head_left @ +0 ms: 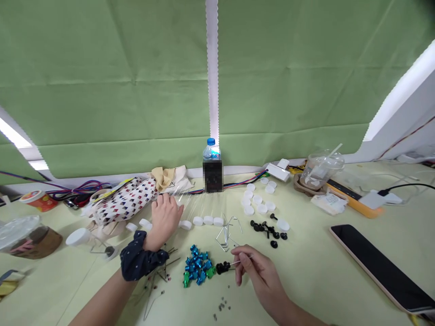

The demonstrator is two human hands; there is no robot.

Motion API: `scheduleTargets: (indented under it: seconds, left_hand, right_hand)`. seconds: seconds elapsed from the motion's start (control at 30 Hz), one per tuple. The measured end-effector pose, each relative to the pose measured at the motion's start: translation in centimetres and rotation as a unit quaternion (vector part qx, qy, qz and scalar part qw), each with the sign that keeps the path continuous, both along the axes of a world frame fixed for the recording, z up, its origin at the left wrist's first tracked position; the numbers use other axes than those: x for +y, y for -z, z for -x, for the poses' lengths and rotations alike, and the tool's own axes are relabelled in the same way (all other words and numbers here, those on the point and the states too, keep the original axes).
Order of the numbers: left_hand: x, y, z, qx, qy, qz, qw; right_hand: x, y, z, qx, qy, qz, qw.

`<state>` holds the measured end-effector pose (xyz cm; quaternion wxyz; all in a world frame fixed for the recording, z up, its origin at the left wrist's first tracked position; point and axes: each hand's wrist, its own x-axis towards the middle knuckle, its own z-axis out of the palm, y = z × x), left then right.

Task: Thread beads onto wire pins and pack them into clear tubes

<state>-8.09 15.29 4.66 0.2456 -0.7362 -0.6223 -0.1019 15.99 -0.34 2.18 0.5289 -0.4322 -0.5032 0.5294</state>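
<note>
My left hand, a dark scrunchie on its wrist, reaches over a row of clear tubes with white caps. Its fingers curl downward, and what they close on is hidden. Nearer to me, my right hand pinches a thin metal rod between thumb and fingers. Small black knob-like parts sit by the rod's left end; whether they are attached I cannot tell. Left of them lies a pile of blue metal fittings with a few green ones. Bent metal wires lie beyond my right hand.
Black screw-like parts and loose white caps lie to the right, near a phone. A water bottle stands at the back. Tiny metal bits lie in front. A patterned cloth pouch and drink cups flank the area.
</note>
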Motion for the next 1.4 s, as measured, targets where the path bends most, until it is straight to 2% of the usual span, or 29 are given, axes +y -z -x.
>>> scheduleTargets:
  seconds: [0.17, 0.3, 0.37, 0.5, 0.63, 0.77, 0.93, 1.13, 1.4]
  left_hand:
    - [-0.8, -0.5, 0.7, -0.044, 0.010, -0.012, 0.999]
    - [-3.4, -0.7, 1.7, -0.146, 0.055, 0.004, 0.988]
    - [-5.4, -0.7, 1.8, -0.221, 0.081, 0.040, 0.971]
    - [-9.4, -0.6, 1.4, -0.366, 0.107, 0.135, 0.914]
    - [-12.1, -0.2, 0.7, -0.430, 0.126, 0.198, 0.872]
    - [-13.4, 0.1, 0.4, -0.440, 0.150, 0.212, 0.860]
    - [-14.2, 0.7, 0.8, -0.409, 0.177, 0.205, 0.872]
    - [-15.0, 2.1, 0.6, -0.401, 0.215, 0.148, 0.878]
    - [-15.8, 2.3, 0.0, -0.375, 0.281, 0.091, 0.879]
  right_hand:
    - [0.1, -0.2, 0.0, 0.016, -0.001, 0.006, 1.000]
    - [0.0, -0.6, -0.2, 0.006, 0.004, 0.013, 1.000]
    - [0.0, -0.8, -0.3, 0.004, 0.011, 0.010, 1.000]
    - [0.2, -0.9, -0.6, -0.007, 0.048, -0.016, 0.999]
    - [0.7, -1.1, -1.0, -0.007, 0.096, -0.033, 0.995]
    - [1.3, -1.7, -1.6, 0.007, 0.133, -0.044, 0.990]
    - [1.7, -2.8, -2.2, 0.055, 0.147, -0.065, 0.985]
    - [1.7, -3.3, -2.4, 0.135, 0.078, -0.051, 0.986]
    - [1.4, -3.6, -2.0, 0.223, -0.031, 0.007, 0.974]
